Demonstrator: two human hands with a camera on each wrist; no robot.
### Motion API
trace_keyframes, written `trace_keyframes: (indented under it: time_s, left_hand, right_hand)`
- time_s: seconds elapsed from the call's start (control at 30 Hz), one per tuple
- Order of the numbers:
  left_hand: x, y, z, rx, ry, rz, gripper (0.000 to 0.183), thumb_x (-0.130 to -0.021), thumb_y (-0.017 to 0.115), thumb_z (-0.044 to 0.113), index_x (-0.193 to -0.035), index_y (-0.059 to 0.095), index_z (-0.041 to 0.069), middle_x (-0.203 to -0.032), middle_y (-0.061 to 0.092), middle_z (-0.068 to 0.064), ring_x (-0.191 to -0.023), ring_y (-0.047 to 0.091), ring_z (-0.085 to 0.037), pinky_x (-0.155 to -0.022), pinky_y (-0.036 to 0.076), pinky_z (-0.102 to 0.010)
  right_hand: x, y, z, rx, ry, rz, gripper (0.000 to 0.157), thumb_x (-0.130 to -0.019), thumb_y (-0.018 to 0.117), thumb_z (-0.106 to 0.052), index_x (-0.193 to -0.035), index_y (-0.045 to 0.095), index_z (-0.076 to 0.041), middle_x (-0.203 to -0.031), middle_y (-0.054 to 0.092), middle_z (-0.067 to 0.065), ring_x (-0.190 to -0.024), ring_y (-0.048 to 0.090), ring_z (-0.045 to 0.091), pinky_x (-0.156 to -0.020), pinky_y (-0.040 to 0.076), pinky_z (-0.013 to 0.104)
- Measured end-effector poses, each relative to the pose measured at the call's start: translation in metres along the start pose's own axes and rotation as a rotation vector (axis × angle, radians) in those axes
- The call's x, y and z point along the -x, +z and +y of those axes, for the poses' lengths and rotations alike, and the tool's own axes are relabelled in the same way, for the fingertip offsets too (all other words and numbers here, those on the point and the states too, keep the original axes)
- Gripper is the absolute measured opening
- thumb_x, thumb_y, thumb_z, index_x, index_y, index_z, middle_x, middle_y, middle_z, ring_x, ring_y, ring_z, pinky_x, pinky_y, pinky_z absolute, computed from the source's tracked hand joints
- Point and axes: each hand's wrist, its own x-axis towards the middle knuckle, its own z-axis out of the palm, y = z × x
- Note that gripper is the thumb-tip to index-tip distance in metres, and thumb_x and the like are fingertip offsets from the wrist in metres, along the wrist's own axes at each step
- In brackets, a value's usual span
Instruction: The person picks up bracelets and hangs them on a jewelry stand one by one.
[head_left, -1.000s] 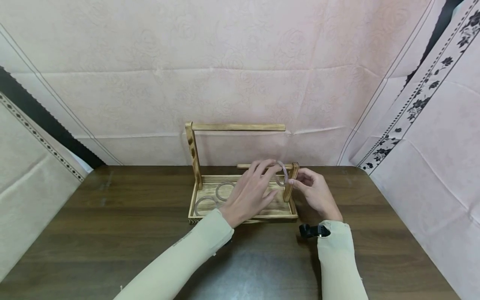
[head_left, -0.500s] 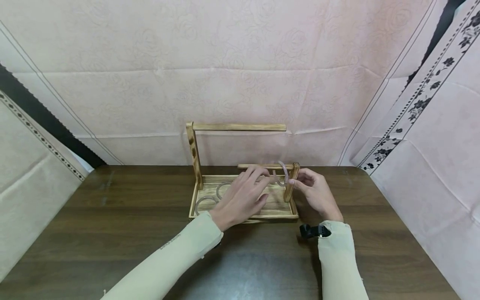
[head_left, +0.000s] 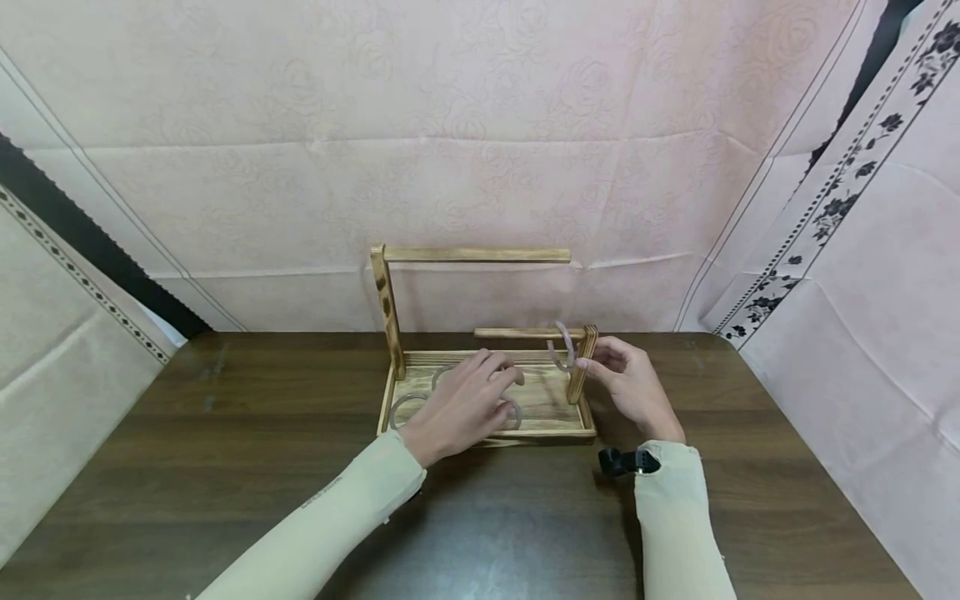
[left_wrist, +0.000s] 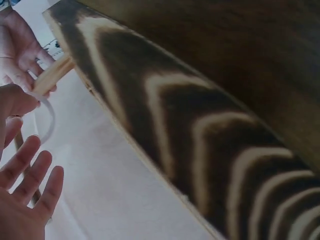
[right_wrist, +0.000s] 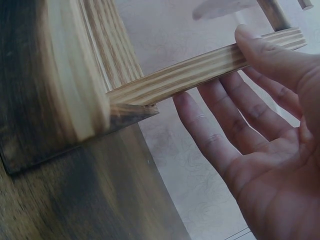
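A wooden stand has a shallow tray [head_left: 555, 434], a tall left post [head_left: 387, 308] with an upper bar [head_left: 480, 255], and a short right post [head_left: 578, 379] with a lower rod [head_left: 517, 333]. One pale ring [head_left: 572, 346] hangs on the lower rod close to the short post. Over the tray hovers my left hand [head_left: 461, 404], fingers loosely bent and holding nothing, partly covering several more rings, such as the left ring [head_left: 408, 397] and one by the thumb [head_left: 517, 414]. My right hand [head_left: 630, 383] pinches the short post between thumb and fingers, as the right wrist view shows.
The stand is on a dark brown wooden table [head_left: 262, 467], near its far edge. Behind it hangs a pale patterned cloth [head_left: 480, 167], with more cloth at both sides. A black strap device [head_left: 628, 462] sits on the right wrist.
My left hand has drawn away from the ring on the lower rod, moving left and down over the tray. The ring stays on the rod. My right hand keeps its grip.
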Motion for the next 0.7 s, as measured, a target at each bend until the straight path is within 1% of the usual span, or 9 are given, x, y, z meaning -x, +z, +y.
trace_keyframes:
  time_s: [0.1, 0.27, 0.47, 0.53, 0.7]
  left_hand:
    - [0.004, 0.003, -0.003, 0.002, -0.027, -0.040, 0.032, -0.085, 0.079, 0.014, -0.114, 0.066, 0.017, -0.123, 0.064, -0.001, -0.112, 0.059, -0.020, -0.096, 0.056, -0.035]
    - [0.007, 0.007, -0.008, 0.002, -0.058, -0.106, 0.032, -0.088, 0.078, 0.017, -0.118, 0.066, 0.018, -0.126, 0.061, -0.001, -0.116, 0.058, -0.022, -0.091, 0.058, -0.038]
    - [0.010, 0.008, -0.013, -0.015, -0.065, -0.171, 0.034, -0.091, 0.077, 0.020, -0.123, 0.065, 0.018, -0.127, 0.062, -0.003, -0.114, 0.058, -0.025, -0.091, 0.057, -0.041]
    - [0.011, 0.008, -0.013, -0.011, -0.071, -0.209, 0.036, -0.092, 0.076, 0.022, -0.125, 0.064, 0.019, -0.128, 0.062, -0.003, -0.114, 0.058, -0.025, -0.091, 0.057, -0.042]
    - [0.011, 0.009, -0.016, 0.020, -0.084, -0.305, 0.040, -0.093, 0.076, 0.028, -0.131, 0.063, 0.022, -0.136, 0.061, -0.003, -0.122, 0.057, -0.028, -0.093, 0.057, -0.049]
  right_hand:
    - [0.000, 0.000, 0.000, 0.002, 0.001, -0.002, 0.031, -0.098, 0.071, -0.029, -0.121, 0.068, -0.008, -0.114, 0.073, 0.013, -0.106, 0.068, 0.021, -0.087, 0.054, 0.021]
    - [0.000, 0.000, 0.000, -0.004, 0.005, -0.001, 0.030, -0.097, 0.072, -0.028, -0.120, 0.068, -0.009, -0.113, 0.073, 0.012, -0.104, 0.068, 0.020, -0.087, 0.054, 0.022]
    - [0.000, 0.001, 0.000, -0.015, 0.003, 0.000, 0.030, -0.097, 0.072, -0.028, -0.120, 0.068, -0.009, -0.111, 0.073, 0.012, -0.104, 0.068, 0.020, -0.087, 0.054, 0.023]
    - [0.000, 0.001, 0.000, -0.014, 0.002, 0.001, 0.030, -0.097, 0.072, -0.029, -0.120, 0.068, -0.009, -0.111, 0.073, 0.012, -0.103, 0.068, 0.020, -0.087, 0.054, 0.023]
    - [0.000, 0.000, 0.001, 0.001, -0.001, 0.001, 0.032, -0.098, 0.071, -0.030, -0.121, 0.068, -0.009, -0.111, 0.073, 0.013, -0.104, 0.068, 0.019, -0.088, 0.053, 0.023]
